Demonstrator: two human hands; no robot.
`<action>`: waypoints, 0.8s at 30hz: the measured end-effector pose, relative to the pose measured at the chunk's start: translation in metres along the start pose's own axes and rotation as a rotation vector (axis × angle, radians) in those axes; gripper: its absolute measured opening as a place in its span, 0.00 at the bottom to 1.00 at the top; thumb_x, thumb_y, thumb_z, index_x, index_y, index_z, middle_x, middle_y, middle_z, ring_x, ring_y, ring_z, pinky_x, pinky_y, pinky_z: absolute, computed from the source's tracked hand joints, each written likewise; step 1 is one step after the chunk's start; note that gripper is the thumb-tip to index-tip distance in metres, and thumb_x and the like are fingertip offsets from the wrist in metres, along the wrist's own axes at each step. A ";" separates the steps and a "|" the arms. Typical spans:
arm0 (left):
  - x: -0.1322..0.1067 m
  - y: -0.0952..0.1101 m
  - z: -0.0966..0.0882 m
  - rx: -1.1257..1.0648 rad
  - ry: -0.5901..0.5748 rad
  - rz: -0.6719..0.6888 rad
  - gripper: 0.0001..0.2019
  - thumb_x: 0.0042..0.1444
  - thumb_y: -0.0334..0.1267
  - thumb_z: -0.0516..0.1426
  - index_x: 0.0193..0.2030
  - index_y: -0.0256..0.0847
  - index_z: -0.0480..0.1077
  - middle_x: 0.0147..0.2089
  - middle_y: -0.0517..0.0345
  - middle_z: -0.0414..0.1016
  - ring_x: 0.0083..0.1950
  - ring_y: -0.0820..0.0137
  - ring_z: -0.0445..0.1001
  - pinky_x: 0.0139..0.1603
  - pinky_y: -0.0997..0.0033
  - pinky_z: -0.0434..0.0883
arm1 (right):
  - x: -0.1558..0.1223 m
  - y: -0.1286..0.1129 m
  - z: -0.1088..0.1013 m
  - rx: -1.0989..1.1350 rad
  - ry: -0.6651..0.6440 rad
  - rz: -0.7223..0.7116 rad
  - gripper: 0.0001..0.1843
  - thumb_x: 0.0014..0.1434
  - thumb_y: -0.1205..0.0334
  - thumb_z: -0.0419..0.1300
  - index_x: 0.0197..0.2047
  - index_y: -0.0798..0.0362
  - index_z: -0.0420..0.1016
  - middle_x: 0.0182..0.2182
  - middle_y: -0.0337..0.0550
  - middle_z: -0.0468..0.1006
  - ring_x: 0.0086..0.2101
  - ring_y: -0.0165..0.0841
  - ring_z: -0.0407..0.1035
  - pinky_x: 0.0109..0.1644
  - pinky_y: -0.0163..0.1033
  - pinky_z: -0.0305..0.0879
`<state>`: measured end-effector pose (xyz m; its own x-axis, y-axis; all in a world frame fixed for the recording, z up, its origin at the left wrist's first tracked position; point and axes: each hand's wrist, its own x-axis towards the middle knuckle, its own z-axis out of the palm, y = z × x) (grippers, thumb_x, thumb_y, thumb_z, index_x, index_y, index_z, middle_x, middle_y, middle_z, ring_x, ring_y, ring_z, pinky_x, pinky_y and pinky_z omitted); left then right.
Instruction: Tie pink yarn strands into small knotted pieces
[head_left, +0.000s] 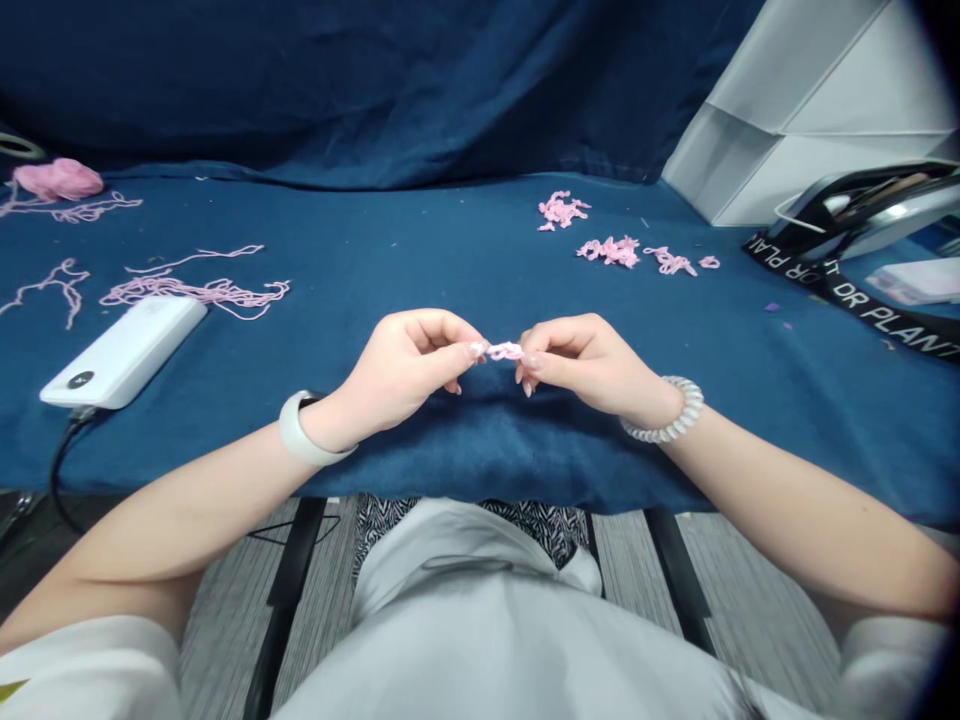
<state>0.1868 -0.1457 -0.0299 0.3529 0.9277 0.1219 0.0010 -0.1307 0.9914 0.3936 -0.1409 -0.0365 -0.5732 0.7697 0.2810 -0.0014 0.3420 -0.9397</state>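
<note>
Between my two hands, just above the near part of the blue cloth, a short knotted piece of pink yarn [505, 351] is stretched out sideways. My left hand [420, 360] pinches its left end between thumb and forefinger. The right end sits in the pinch of my right hand [581, 360]. Part of the yarn is hidden by the fingertips. Similar small pink knotted yarn pieces lie in little piles [611, 251] farther back on the right. Loose strands of pink yarn [202, 290] are spread on the left.
A white power bank [124, 350] with a black cable lies left of my left hand. A pink yarn ball [60, 180] is at the far left. White boxes [795, 120], a dark bag-like item [870, 205] and a lettered black strap [862, 305] occupy the right side.
</note>
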 end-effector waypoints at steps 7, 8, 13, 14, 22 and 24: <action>0.000 -0.004 -0.004 0.069 -0.019 0.090 0.12 0.49 0.40 0.63 0.37 0.35 0.71 0.35 0.55 0.73 0.33 0.77 0.72 0.28 0.82 0.72 | 0.000 0.002 -0.002 0.022 0.001 0.023 0.14 0.57 0.56 0.63 0.27 0.59 0.73 0.22 0.40 0.74 0.24 0.24 0.67 0.29 0.30 0.63; -0.001 -0.004 -0.004 0.107 -0.009 0.148 0.14 0.49 0.40 0.63 0.40 0.36 0.70 0.39 0.53 0.74 0.37 0.75 0.73 0.30 0.82 0.73 | 0.000 0.003 -0.001 0.028 0.005 0.028 0.14 0.57 0.56 0.63 0.27 0.59 0.73 0.22 0.40 0.74 0.24 0.24 0.67 0.29 0.30 0.63; -0.006 -0.003 0.000 0.408 0.044 0.338 0.19 0.47 0.39 0.64 0.47 0.38 0.71 0.45 0.50 0.73 0.44 0.72 0.73 0.30 0.83 0.71 | 0.001 0.003 0.002 0.054 0.020 0.092 0.15 0.55 0.55 0.64 0.26 0.59 0.73 0.22 0.40 0.74 0.23 0.24 0.67 0.29 0.29 0.64; -0.007 -0.003 0.001 0.461 0.058 0.381 0.17 0.47 0.40 0.64 0.44 0.37 0.72 0.44 0.50 0.74 0.43 0.72 0.73 0.29 0.83 0.71 | 0.002 0.002 0.002 0.055 0.016 0.099 0.15 0.55 0.55 0.64 0.26 0.59 0.73 0.22 0.40 0.74 0.23 0.24 0.67 0.29 0.29 0.64; -0.005 -0.005 0.000 0.660 0.119 0.616 0.05 0.54 0.36 0.59 0.32 0.37 0.74 0.37 0.54 0.76 0.38 0.77 0.72 0.30 0.83 0.68 | 0.002 0.006 0.002 0.068 -0.007 0.106 0.15 0.57 0.55 0.62 0.28 0.59 0.74 0.22 0.40 0.74 0.24 0.23 0.67 0.30 0.29 0.64; -0.006 -0.004 0.000 0.669 0.122 0.591 0.06 0.55 0.37 0.58 0.31 0.36 0.73 0.37 0.53 0.76 0.39 0.76 0.72 0.30 0.83 0.68 | 0.002 0.007 0.002 0.069 -0.006 0.112 0.15 0.57 0.55 0.62 0.28 0.59 0.74 0.22 0.40 0.74 0.24 0.24 0.67 0.29 0.29 0.64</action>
<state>0.1844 -0.1503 -0.0349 0.3669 0.6703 0.6451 0.4085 -0.7391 0.5357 0.3910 -0.1378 -0.0429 -0.5779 0.7977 0.1722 0.0071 0.2159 -0.9764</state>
